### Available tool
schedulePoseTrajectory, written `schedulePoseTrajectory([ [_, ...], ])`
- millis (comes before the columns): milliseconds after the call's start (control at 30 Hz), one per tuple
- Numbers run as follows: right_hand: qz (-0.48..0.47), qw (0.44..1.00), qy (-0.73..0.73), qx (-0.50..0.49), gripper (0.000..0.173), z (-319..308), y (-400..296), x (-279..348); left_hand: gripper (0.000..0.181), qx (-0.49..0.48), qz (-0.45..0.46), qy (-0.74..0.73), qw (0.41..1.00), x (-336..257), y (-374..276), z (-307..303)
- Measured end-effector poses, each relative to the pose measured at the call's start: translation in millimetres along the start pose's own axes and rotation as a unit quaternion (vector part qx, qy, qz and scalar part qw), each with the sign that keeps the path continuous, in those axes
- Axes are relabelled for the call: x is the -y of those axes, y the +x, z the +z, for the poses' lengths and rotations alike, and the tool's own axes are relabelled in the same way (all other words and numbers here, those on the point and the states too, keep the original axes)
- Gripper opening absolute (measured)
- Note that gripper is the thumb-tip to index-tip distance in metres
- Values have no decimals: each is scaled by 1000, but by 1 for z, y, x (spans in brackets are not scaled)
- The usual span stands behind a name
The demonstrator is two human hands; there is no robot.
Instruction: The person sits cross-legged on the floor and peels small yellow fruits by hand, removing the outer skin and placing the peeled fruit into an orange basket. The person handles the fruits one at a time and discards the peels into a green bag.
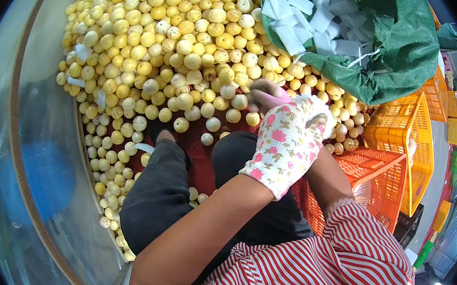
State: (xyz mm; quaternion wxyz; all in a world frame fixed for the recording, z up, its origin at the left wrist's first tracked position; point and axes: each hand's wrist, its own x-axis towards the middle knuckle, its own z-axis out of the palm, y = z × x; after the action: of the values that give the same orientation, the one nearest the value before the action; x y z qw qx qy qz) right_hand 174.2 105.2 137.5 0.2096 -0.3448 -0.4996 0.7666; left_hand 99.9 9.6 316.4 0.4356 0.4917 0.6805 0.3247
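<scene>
My left hand (284, 138), in a white glove with pink flowers, reaches over the near edge of a pile of yellow round fruits (185, 47). Bare fingertips (265, 95) show curled beyond the glove, low over the fruits; which hand they belong to is unclear. White fluffy material (317, 110) lies against the glove's right side. My right forearm (329, 178) passes behind the glove, and my right hand is largely hidden there. What either hand holds cannot be made out. Some fruits have purple-brown streaks.
A green woven sack (403, 53) with white foam net sleeves (298, 14) stands at upper right. Orange (377, 168) and yellow-orange plastic crates (419, 151) are at right. My knees are bent over a red floor covering (201, 162). A clear panel with a brown edge (15, 123) curves along the left.
</scene>
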Motion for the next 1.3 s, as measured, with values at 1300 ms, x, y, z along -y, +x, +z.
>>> schedulePoseTrajectory([
  [1300,-66,873,481,37,56,3,-122,87,54,240,-24,-517,822,6,31,-14],
])
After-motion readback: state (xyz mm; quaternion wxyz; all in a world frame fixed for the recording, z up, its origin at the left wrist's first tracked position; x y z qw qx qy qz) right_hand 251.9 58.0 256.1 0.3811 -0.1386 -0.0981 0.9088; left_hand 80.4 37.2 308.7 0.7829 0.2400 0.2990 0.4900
